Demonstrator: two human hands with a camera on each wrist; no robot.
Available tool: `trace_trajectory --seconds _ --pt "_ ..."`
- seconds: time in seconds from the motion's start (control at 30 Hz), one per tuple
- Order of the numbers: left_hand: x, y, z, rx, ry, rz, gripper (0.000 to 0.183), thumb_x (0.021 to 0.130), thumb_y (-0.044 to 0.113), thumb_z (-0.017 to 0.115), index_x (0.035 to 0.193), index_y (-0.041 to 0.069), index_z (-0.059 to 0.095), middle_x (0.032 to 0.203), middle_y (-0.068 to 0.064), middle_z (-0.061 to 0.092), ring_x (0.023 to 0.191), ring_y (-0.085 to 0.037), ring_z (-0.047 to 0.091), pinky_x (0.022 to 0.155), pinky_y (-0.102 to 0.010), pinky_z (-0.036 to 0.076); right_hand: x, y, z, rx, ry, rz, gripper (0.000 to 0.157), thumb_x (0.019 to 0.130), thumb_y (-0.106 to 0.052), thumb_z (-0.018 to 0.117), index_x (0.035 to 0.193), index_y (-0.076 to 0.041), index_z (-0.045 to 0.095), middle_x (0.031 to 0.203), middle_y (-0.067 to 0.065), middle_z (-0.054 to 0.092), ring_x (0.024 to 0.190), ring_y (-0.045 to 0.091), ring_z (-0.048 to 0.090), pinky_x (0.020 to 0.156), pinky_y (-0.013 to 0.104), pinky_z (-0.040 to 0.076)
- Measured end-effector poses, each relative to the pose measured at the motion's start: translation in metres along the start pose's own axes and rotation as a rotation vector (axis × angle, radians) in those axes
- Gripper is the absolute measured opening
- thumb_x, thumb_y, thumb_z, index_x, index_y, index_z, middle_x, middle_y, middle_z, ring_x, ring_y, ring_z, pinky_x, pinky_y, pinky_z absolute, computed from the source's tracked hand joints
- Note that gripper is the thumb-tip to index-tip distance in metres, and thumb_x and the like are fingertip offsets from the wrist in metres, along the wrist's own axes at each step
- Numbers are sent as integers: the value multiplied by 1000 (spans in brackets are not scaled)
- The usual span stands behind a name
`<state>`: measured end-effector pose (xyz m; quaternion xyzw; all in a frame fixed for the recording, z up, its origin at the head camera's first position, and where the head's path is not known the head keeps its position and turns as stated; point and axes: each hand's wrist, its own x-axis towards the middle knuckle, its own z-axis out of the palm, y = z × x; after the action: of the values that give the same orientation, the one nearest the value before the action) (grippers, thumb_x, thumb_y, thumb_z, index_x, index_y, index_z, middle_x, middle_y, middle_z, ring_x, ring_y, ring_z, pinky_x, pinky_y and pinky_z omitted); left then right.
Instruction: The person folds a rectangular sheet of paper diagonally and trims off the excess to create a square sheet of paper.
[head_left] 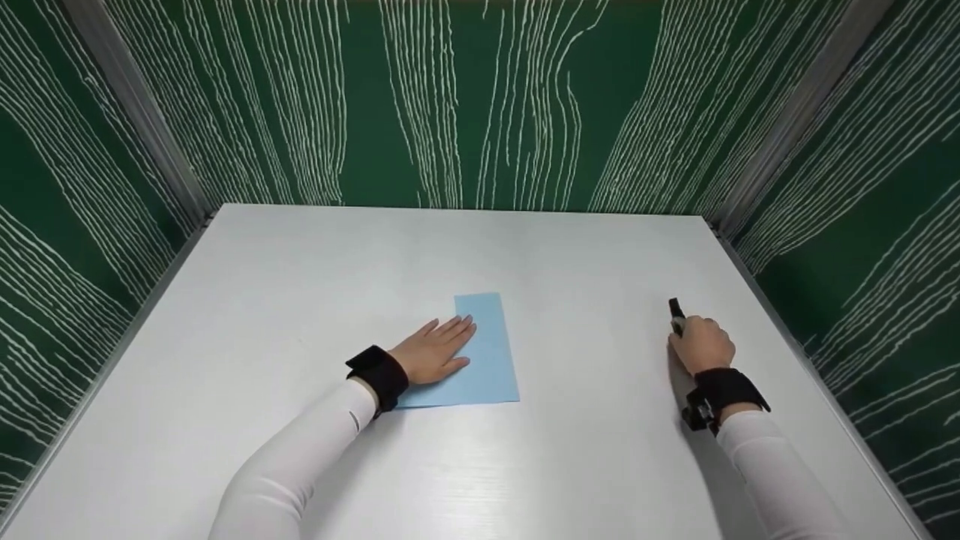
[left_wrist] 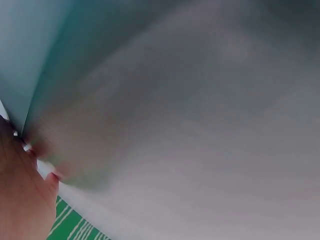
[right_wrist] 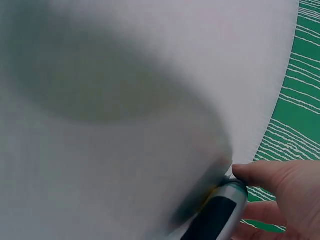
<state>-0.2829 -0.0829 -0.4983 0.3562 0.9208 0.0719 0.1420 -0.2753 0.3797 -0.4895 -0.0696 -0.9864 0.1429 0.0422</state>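
Note:
A light blue sheet of paper (head_left: 489,349) lies on the white table. Across its left part rests my left hand (head_left: 433,352), palm down with straight fingers, hiding some of the sheet. In the left wrist view the paper (left_wrist: 25,55) shows at the upper left, and the left hand (left_wrist: 25,195) at the lower left edge. Farther right, my right hand (head_left: 703,345) grips a black and silver stapler (head_left: 676,311), its dark end sticking out past the thumb. The right wrist view shows the stapler (right_wrist: 217,215) close over the table, with the thumb (right_wrist: 257,175) at its rounded end.
The white table (head_left: 585,285) reaches back to a green wall (head_left: 630,67) marked with pale wavy lines. Grey metal posts (head_left: 795,105) stand at the back corners. Green panels rise along both sides. Dark straps (head_left: 382,375) with cameras circle both wrists.

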Motion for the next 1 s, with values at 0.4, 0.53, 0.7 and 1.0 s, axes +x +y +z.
trace_trajectory --seconds 0.4,0.53,0.7,1.0 --pt "-2 5 -7 -1 -8 -1 64 112 38 34 165 6 18 174 -11 15 163 -28 14 133 -51 13 -3 -3 4 -1 33 -21 28 94 -11 67 75 8 59 85 33 65 71 44 65 58 51 50" --pt "-3 5 -7 -3 -10 -3 64 112 38 34 165 6 18 174 -11 15 163 -28 14 132 -51 14 -8 -13 6 23 67 -74 27 93 -12 70 79 10 62 86 32 65 73 45 66 62 55 53" --pt "-3 5 -8 -10 -13 -1 64 112 38 35 165 6 18 174 -12 15 163 -29 13 132 -52 14 -15 -34 8 55 76 -165 25 92 -12 73 94 12 68 85 29 66 70 38 64 59 48 52" --pt "-4 5 -8 3 -11 -4 64 112 39 34 165 6 17 174 -11 15 163 -28 13 133 -51 13 -45 -87 15 85 24 -363 31 89 -15 79 107 8 71 90 22 69 67 22 58 58 37 48"
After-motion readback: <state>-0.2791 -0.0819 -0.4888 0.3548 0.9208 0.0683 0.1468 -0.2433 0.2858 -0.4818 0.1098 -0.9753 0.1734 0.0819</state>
